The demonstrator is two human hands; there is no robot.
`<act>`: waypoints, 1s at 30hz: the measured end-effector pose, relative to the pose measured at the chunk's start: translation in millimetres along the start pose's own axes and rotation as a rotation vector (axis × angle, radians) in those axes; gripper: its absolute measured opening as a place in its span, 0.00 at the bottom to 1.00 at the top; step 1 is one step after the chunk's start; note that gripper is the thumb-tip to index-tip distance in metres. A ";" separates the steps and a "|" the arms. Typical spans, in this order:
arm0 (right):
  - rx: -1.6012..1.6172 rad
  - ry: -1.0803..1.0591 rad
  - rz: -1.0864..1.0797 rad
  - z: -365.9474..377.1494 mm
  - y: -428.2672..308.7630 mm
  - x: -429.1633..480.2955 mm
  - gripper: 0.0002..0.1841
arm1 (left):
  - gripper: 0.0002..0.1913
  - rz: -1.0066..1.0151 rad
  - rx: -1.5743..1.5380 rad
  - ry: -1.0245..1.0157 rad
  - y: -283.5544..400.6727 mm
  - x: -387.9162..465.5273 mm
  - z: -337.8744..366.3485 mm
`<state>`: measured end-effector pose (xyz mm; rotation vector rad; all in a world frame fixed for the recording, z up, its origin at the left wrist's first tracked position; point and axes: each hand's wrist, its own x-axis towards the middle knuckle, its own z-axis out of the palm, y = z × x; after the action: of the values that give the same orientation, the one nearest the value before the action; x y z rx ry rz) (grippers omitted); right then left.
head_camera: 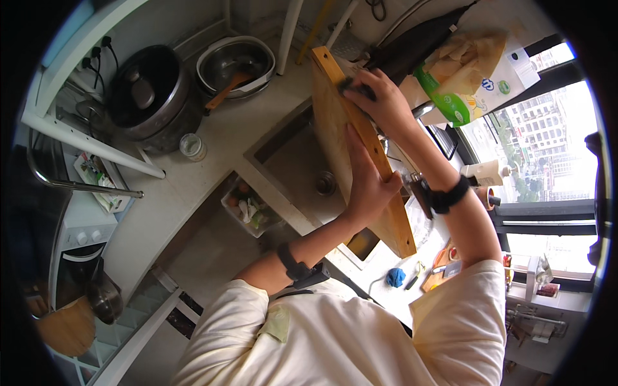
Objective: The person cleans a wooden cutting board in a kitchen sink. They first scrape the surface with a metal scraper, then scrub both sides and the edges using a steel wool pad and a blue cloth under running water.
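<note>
A thick wooden board [330, 128], probably a cutting board, is tilted on its side over the sink basin [294, 157]. Dark holes dot its narrow edge, which faces up. My left hand [364, 181] grips the board around this edge near the middle, thumb on one side and fingers on the other. Farther along, my right hand [384, 99] pinches a small dark scrubber [356, 89] against the edge. Blur hides whether the scrubber is a pad or a brush. The drain [326, 183] shows beside the board, while part of the basin is hidden behind it.
A dark electric cooker [145, 96], a glass jar [193, 147] and a metal bowl [235, 60] with a wooden spatula [229, 89] stand left of the sink. A blue scrubbing ball [395, 277] and a peeler [415, 277] lie right. Below the counter is a scrap bin [251, 207].
</note>
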<state>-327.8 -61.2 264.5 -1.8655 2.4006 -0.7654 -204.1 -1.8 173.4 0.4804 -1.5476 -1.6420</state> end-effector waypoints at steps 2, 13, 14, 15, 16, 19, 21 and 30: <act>0.024 -0.052 0.034 -15.0 8.9 -42.4 0.12 | 0.59 -0.026 -0.120 -0.042 -1.5 2.1 -2.4; 0.062 -0.257 0.332 -62.5 -54.8 -141.3 0.10 | 0.43 -0.028 -0.285 0.140 -23.5 68.4 -33.1; 0.078 -0.164 0.229 -56.6 -50.9 -130.3 0.10 | 0.44 -0.037 -0.276 0.150 -22.1 68.3 -28.1; 0.052 -0.123 0.244 -51.3 -44.8 -121.3 0.09 | 0.44 -0.052 -0.268 0.153 -20.2 66.0 -23.4; 0.097 -0.018 0.159 -45.7 -38.1 -115.9 0.09 | 0.44 -0.105 -0.348 0.141 -18.2 66.6 -19.3; 0.022 -0.006 0.061 -45.2 -23.5 -127.9 0.08 | 0.45 -0.063 -0.353 0.132 -13.4 74.5 -14.9; 0.030 -0.074 0.145 -60.9 -28.8 -162.6 0.09 | 0.45 -0.041 -0.349 0.154 -12.1 79.6 -12.6; -0.008 -0.044 0.229 -74.1 -27.8 -166.6 0.11 | 0.45 -0.041 -0.372 0.207 -11.8 81.3 11.9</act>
<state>-275.8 113.5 292.7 -1.5537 2.5328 -0.6902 -265.1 -57.0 184.5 0.4646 -1.0574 -1.7990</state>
